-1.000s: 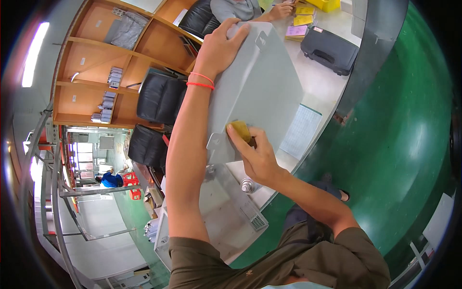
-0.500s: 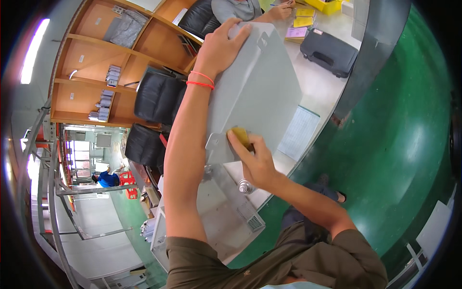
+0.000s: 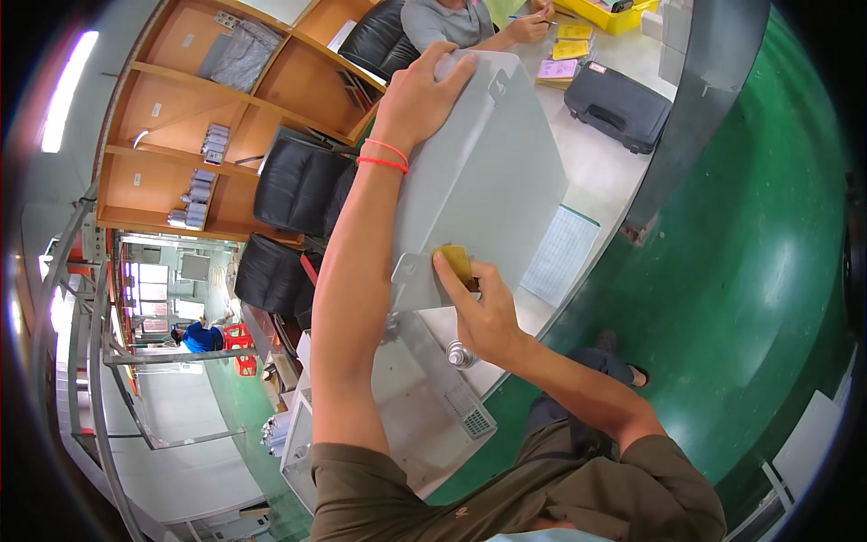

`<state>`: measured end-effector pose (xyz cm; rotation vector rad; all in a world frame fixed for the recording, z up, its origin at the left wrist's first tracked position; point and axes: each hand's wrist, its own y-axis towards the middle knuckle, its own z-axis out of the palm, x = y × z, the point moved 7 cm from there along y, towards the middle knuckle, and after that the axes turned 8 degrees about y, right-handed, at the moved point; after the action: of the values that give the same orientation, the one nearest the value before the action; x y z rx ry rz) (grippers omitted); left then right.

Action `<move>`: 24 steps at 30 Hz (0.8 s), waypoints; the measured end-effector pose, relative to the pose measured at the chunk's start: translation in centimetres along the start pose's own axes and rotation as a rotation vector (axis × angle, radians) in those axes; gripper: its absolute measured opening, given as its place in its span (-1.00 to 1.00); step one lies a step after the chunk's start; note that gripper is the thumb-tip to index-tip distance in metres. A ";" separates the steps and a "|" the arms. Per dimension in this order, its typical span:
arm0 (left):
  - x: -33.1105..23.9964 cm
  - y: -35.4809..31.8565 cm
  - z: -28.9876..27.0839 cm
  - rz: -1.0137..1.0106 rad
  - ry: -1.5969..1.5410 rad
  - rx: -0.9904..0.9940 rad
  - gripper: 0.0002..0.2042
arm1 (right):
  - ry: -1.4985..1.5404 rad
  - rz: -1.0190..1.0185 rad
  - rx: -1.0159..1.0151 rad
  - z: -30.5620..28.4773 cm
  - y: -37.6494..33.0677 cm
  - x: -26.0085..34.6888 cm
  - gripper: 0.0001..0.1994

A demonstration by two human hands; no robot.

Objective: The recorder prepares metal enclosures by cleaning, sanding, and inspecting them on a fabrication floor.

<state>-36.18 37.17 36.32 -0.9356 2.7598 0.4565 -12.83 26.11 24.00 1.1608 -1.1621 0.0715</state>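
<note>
While my left hand (image 3: 417, 101) clamps the far end of the grey housing (image 3: 506, 172), thumb and fingers straddling its edge, my right hand (image 3: 489, 312) pinches a yellow pad (image 3: 456, 262) against the near end. Housing sits between my two grips; how hard the left squeezes, can't tell. Pad is just right of the near tab (image 3: 412, 271). Step in hand, my read: rubbing that surface by its near edge. Next stroke calls for flat, even pressure from the right, left bracing the far end, pad kept off the tab so it doesn't snag. Around the grips: gridded sheet (image 3: 562, 255) right of the pad, metal canister (image 3: 460, 353) just below my right hand, pale box (image 3: 395, 375) nearer me, black case (image 3: 619, 107) well right of my left.
</note>
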 end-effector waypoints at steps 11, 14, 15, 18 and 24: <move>0.5 0.2 0.1 0.027 0.017 -0.019 -0.41 | -0.023 -0.033 0.006 -0.7 0.8 0.6 -0.27; 0.3 -0.1 0.7 -0.012 -0.009 0.024 -0.41 | -0.015 0.000 0.017 -0.4 -0.1 0.0 -0.27; 0.0 0.1 0.7 -0.010 0.016 0.010 -0.41 | -0.010 0.004 0.007 -0.4 -0.2 -0.2 -0.27; 0.7 0.0 0.6 -0.010 0.006 0.009 -0.40 | -0.015 -0.027 -0.019 -0.7 0.9 0.5 -0.26; 0.2 0.1 0.4 0.019 0.036 -0.026 -0.39 | -0.005 -0.006 0.034 -0.3 0.4 0.0 -0.25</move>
<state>-36.37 37.22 35.89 -0.9326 2.8039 0.4845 -12.87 26.49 24.31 1.1953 -1.1661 0.0842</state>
